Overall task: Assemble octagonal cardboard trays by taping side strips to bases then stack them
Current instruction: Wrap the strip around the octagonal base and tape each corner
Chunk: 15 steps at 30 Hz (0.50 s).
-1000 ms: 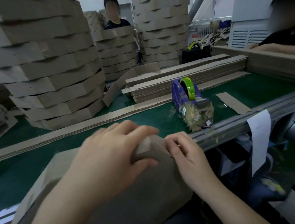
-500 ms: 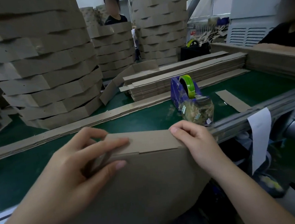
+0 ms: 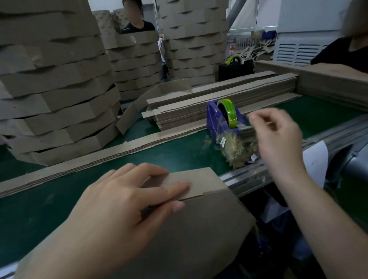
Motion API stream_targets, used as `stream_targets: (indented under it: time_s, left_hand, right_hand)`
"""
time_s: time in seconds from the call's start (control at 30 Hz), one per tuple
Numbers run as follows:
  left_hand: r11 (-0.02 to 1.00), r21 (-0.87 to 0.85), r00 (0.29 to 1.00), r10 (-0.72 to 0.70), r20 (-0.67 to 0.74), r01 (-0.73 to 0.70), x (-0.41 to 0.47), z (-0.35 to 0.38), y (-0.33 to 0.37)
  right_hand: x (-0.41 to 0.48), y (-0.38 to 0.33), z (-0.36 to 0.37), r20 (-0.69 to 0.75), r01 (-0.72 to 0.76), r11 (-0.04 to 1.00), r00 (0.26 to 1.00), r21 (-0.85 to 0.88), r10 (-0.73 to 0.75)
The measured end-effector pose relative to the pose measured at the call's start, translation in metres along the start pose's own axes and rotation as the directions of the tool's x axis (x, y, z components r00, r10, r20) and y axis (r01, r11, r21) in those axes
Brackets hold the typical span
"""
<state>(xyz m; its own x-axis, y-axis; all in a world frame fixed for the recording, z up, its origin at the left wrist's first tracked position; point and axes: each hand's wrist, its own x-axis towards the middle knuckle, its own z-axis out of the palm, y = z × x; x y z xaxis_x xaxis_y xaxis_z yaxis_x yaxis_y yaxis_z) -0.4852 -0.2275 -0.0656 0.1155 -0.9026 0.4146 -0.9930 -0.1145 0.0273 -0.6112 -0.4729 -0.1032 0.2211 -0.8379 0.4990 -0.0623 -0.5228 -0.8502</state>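
Note:
A part-built cardboard tray [image 3: 187, 239] lies tilted over the near edge of the green belt [image 3: 29, 215]. My left hand [image 3: 122, 207] presses its folded side strip [image 3: 204, 179] against the base, fingers on top and thumb at the seam. My right hand [image 3: 276, 135] is raised and blurred beside the blue tape dispenser [image 3: 212, 123], which carries a green tape roll [image 3: 228, 111]. Thumb and forefinger are pinched near the cutter; no tape shows between them.
Tall stacks of finished trays [image 3: 44, 84] fill the left and the back. A pile of flat side strips [image 3: 219, 100] lies behind the dispenser, and a long strip [image 3: 91, 160] runs across the belt. Two other people work at the back and at the right. A white paper tag [image 3: 316, 161] hangs off the rail.
My right hand has let go of the tray's corner and risen to the right, up to the tape dispenser. My left hand has shifted right along the strip, still pressing it down.

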Motion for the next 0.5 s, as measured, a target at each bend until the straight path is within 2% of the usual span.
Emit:
stream_targets:
  time_s: [0.07, 0.13, 0.23, 0.33, 0.4, 0.5]
  left_hand:
    - [1.0, -0.004, 1.0, 0.001, -0.014, -0.001, 0.0, 0.0, 0.001]
    - [1.0, -0.01, 1.0, 0.007, -0.014, -0.008, 0.0, 0.0, 0.003]
    - [1.0, -0.002, 1.0, 0.01, -0.01, -0.01, 0.0, 0.001, 0.003]
    - [1.0, 0.006, 1.0, 0.0, -0.015, 0.0, 0.0, 0.0, 0.001]
    - [1.0, 0.009, 1.0, -0.002, -0.016, 0.002, 0.0, 0.0, 0.002]
    - [1.0, 0.01, 1.0, 0.005, -0.016, -0.004, 0.001, 0.002, 0.002]
  right_hand:
    - [0.032, 0.013, -0.002, 0.014, -0.156, 0.968, 0.987, -0.196, 0.161]
    - [0.053, 0.026, 0.002, 0.125, -0.309, 0.895, 0.923, -0.322, 0.363]
    - [0.061, 0.032, 0.011, 0.199, -0.497, 0.833, 0.815, -0.244, 0.545]
    - [0.062, 0.033, 0.013, 0.197, -0.604, 0.794, 0.772, -0.068, 0.604]
    - [0.064, 0.03, 0.011, 0.198, -0.685, 0.724, 0.724, 0.085, 0.661]
    - [0.065, 0.026, 0.008, 0.185, -0.71, 0.677, 0.704, 0.193, 0.686]
